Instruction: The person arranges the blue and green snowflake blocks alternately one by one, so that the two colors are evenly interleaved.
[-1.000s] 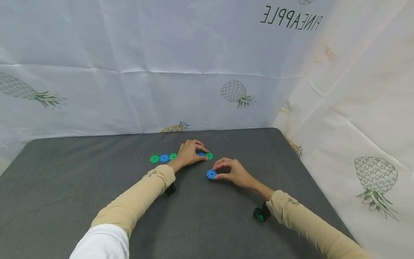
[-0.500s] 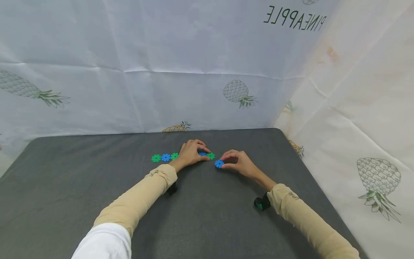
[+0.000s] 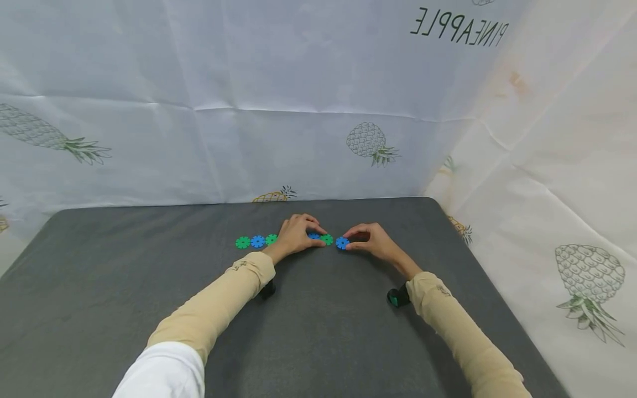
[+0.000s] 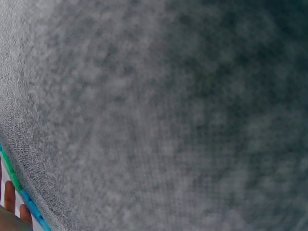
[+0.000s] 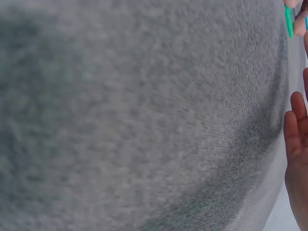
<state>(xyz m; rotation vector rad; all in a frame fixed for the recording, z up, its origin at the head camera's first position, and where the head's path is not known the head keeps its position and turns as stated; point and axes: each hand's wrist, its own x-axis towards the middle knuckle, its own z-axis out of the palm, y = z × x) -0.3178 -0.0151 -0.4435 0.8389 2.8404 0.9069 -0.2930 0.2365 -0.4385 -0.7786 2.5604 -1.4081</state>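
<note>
Notched flat plastic discs, green and blue by turns, lie in a row at the far side of the dark table. My left hand rests over the row's middle, hiding part of it, and its thumb and finger hold the green disc at the right end. A blue disc shows just inside that grip. Between thumb and fingertips my right hand pinches a separate blue disc, a small gap right of the green one. In the right wrist view the right hand appears only at the edge.
Left of the left hand, the row shows a green disc, a blue disc and another green disc. The dark cloth-covered table meets a white pineapple-print curtain behind and at the right.
My right hand has carried its blue disc away from me and slightly right, up level with the row's right end. The left hand has kept its place on the row.
</note>
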